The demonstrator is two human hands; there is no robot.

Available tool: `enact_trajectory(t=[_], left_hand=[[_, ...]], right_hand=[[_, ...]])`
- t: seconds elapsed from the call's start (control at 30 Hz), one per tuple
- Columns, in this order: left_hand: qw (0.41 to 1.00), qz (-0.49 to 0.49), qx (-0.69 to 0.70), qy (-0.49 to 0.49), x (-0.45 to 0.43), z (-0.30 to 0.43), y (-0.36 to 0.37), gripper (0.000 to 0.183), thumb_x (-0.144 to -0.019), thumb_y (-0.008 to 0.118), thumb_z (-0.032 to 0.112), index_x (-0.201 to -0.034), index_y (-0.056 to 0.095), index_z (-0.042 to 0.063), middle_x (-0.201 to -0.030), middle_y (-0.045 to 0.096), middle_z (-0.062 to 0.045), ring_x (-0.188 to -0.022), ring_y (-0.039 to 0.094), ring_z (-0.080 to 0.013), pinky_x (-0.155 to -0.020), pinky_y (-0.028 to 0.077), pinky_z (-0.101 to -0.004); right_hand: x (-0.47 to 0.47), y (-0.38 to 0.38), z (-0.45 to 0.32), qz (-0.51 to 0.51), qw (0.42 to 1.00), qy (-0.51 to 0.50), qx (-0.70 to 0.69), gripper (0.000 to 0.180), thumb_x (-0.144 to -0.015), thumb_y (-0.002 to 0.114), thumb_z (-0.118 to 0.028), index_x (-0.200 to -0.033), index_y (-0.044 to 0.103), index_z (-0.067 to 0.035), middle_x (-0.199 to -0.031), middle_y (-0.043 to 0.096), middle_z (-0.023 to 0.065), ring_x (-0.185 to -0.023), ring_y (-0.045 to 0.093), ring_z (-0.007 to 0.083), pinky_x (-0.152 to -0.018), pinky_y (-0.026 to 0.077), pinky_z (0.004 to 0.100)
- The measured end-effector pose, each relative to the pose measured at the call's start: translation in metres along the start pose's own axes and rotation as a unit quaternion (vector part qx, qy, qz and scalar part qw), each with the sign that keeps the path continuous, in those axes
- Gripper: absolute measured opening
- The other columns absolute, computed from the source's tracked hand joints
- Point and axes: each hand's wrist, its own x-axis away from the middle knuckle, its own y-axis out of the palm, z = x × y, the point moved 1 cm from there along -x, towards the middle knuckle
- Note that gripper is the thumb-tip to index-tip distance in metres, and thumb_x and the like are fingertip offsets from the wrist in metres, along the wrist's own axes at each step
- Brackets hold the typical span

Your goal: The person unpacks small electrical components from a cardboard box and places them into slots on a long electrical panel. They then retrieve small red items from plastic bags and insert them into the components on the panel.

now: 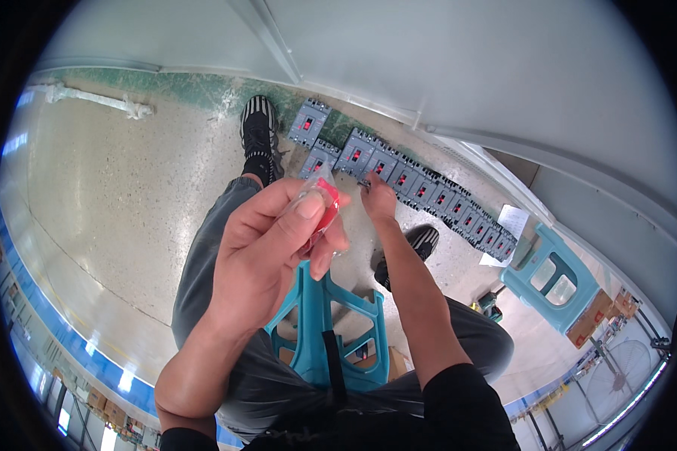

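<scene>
My left hand [265, 248] is raised close to the camera. Between its thumb and fingers is a small clear plastic bag [326, 194] with something red inside. Lower down, my right hand [379, 197] reaches to the near edge of a row of grey moulded-case circuit breakers [422, 191] on the floor. A small dark piece shows at its fingertips; whether they grip it or only touch it is unclear. The breakers have red-marked toggles. At the row's left end, two breakers stand apart in line, one farther back [309, 123] and one nearer [319, 160], partly behind the bag.
A large grey metal panel [429, 67] rises beyond the breakers. Paper sheets [512, 221] lie by the row's right end. A teal plastic stool [553, 282] is at right, another teal stool [310, 338] under me. A wrapped bar [96, 100] lies at far left.
</scene>
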Motion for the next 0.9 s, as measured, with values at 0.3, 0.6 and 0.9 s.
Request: enact_trajectory(t=[0.3,0.6,0.9], left_hand=[[0.981,-0.095,-0.111,-0.132,0.006,-0.024,0.041,0.027,-0.108,0.058,0.027,-0.109,0.069,0.003,-0.072,0.055,-0.001,-0.057,0.041,-0.0068,-0.051,0.029,-0.0238],[0.915,-0.253,-0.206,-0.238,0.151,-0.115,0.197,0.027,-0.108,0.052,0.028,-0.105,0.065,0.004,-0.068,0.052,0.000,-0.049,0.037,-0.0048,-0.044,0.023,-0.0237],[0.684,-0.475,-0.442,-0.334,0.355,-0.300,0.293,0.045,-0.110,0.057,0.043,-0.129,0.064,0.003,-0.093,0.068,-0.006,-0.066,0.062,-0.0086,-0.055,0.054,-0.0242]], right_hand=[[0.125,-0.231,-0.097,-0.168,0.501,-0.056,-0.847,0.041,-0.103,0.069,-0.028,-0.135,0.068,-0.002,-0.100,0.074,0.0049,-0.099,0.069,0.0196,-0.099,0.054,0.0394],[0.380,-0.359,-0.038,-0.002,0.480,-0.131,-0.867,0.023,-0.107,0.064,-0.018,-0.113,0.071,0.003,-0.090,0.068,0.0039,-0.087,0.068,0.0166,-0.089,0.057,0.0372],[0.683,-0.256,0.098,0.334,0.256,-0.128,-0.898,0.019,-0.108,0.063,-0.027,-0.118,0.063,-0.011,-0.116,0.075,0.0097,-0.116,0.070,0.0265,-0.091,0.060,0.0445]])
